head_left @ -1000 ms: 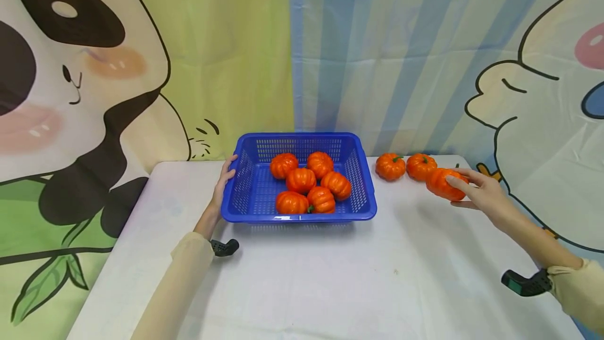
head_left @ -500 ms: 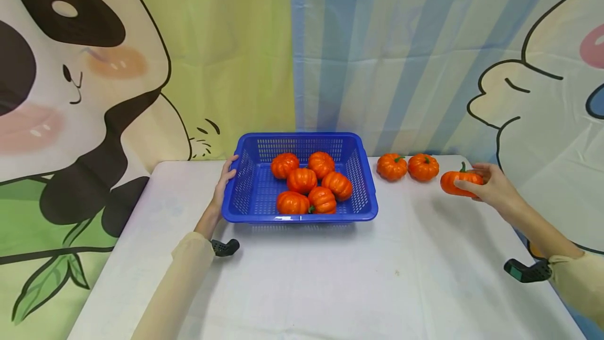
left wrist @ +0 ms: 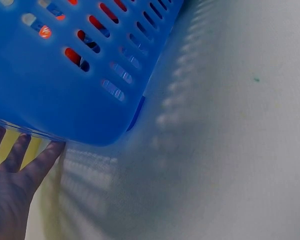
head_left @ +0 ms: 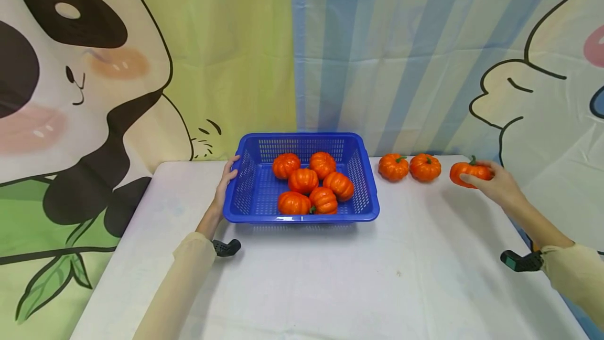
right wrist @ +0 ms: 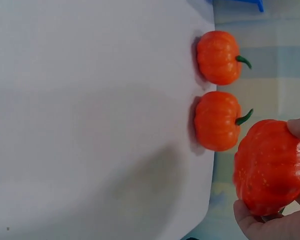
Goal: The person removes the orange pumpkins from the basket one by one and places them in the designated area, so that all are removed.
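Note:
My right hand (head_left: pixel 502 184) grips a small orange pumpkin (head_left: pixel 464 173) with a green stem, at the table's far right corner. In the right wrist view the thumb and fingers lie on opposite sides of this pumpkin (right wrist: pixel 271 167). Left of it, two similar pumpkins, one nearer the basket (head_left: pixel 393 167) and one nearer my hand (head_left: pixel 425 167), sit on the table. My left hand (head_left: pixel 224 185) rests against the left side of a blue plastic basket (head_left: pixel 302 219). In the left wrist view, its extended fingers (left wrist: pixel 46 159) touch the basket's outer wall (left wrist: pixel 50 100).
Several orange pumpkins (head_left: pixel 303 181) lie inside the basket. A white cloth covers the table (head_left: pixel 321 282). Behind its far edge hangs a printed curtain (head_left: pixel 340 56) with a panda at the left and a white cartoon figure at the right.
My right hand has carried its pumpkin rightward and slightly back, away from the two on the table; the stem has turned upward. The left hand stays at the basket.

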### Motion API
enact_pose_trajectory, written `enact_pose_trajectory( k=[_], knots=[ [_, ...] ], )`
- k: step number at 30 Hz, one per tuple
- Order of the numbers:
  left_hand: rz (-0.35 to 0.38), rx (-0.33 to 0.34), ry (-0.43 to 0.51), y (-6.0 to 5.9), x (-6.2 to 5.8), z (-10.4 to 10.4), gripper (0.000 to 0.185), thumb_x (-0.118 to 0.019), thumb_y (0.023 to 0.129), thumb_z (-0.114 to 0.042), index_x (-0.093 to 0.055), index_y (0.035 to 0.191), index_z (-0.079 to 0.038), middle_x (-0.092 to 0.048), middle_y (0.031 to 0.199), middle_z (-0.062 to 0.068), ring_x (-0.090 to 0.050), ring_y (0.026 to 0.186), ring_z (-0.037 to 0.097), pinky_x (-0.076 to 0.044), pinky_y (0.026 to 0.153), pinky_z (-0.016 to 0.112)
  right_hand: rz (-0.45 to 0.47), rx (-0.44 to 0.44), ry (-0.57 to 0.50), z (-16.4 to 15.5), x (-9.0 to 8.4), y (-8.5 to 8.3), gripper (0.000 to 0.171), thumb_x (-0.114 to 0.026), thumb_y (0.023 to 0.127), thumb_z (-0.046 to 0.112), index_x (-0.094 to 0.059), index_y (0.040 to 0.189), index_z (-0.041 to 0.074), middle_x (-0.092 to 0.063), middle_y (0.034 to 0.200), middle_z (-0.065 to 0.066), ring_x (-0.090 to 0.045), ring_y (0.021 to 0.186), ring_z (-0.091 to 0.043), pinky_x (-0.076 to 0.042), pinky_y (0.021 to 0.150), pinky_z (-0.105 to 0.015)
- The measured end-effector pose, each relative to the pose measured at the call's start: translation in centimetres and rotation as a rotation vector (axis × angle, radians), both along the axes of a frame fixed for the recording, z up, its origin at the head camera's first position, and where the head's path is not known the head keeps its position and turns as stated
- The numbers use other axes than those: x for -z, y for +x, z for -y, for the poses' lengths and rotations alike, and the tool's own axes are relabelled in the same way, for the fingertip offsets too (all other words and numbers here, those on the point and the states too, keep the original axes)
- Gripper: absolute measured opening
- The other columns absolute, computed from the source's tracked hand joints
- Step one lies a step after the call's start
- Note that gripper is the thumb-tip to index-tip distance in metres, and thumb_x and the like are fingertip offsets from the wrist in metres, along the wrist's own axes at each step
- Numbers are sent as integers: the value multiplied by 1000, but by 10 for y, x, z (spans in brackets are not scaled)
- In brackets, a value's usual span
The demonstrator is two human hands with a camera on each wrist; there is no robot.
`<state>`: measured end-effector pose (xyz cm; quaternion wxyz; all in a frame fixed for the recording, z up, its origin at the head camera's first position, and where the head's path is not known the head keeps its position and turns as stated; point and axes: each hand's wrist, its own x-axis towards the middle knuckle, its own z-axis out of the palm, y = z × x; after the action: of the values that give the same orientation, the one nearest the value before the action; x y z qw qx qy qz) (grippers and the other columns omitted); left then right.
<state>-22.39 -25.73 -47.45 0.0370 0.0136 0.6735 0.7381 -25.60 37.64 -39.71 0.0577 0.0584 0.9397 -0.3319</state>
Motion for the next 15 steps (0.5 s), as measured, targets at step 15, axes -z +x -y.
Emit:
enact_pose_trajectory(
  k=[15],
  knots=[
    [0, 0, 22, -1, 4, -1, 52, -20, 102, -28, -13, 153, -30, -4, 162, 1, -23, 136, 25, -28, 101, 34, -60, 94, 141, -23, 40, -39, 95, -61, 87, 53, -25, 140, -17, -20, 133, -46, -30, 112, -56, -40, 84, -64]
  ],
)
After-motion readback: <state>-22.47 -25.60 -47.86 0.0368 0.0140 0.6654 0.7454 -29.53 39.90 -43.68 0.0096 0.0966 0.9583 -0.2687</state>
